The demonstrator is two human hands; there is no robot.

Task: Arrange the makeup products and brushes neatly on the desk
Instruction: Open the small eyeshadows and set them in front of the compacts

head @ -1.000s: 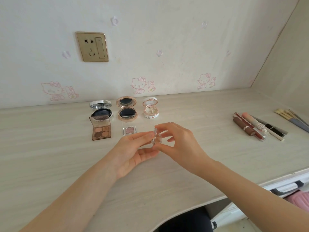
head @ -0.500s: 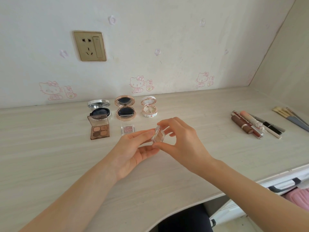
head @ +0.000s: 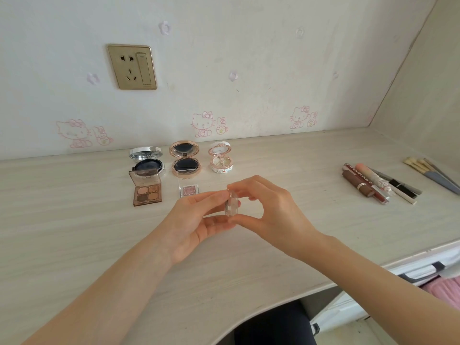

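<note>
Both hands meet above the worktop [head: 74, 220], the left hand [head: 196, 220] and right hand [head: 271, 210] pinching a small clear case [head: 231, 204] edge-on, probably to open it like the glitter pan [head: 188, 191] nearby.

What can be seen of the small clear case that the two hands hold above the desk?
The small clear case looks like transparent, colourless plastic, flat and roughly square, seen almost edge-on and standing nearly upright. Whether it is open or shut cannot be told, nor what it contains. It is lifted off the desk, in front of the open compacts. The left hand touches it with thumb and fingertips from the left; the right hand pinches it at top and bottom from the right. Nothing else touches it.
</note>
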